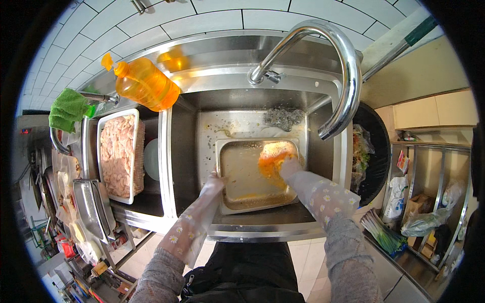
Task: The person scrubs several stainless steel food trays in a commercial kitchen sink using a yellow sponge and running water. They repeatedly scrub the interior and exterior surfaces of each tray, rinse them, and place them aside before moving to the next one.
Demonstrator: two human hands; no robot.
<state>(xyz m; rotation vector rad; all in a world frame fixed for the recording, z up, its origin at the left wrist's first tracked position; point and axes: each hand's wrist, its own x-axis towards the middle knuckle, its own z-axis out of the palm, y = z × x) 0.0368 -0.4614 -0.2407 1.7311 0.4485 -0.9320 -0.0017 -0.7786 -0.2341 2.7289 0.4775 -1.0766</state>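
Note:
A rectangular stainless-steel pan (242, 166) sits slightly askew in the sink basin (185, 151), with shallow cloudy liquid and orange residue inside. My left hand (216, 181) grips its left rim. Inside the pan, toward the right, my right hand (291, 168) touches a whitish-and-orange wet mass (278, 149); blur hides whether this is a sponge, a cloth or food. The fingers of that hand are hard to make out. Translucent daisy-print sleeves cover both forearms. A steel-wool scourer (284, 118) lies at the back of the basin.
A chrome faucet (346, 75) arches over the basin's right side. An orange liquid pump bottle (147, 85) stands behind the divider. In the left basin is a white tub of raw meat (120, 155). A black round container (375, 159) with food scraps stands at right.

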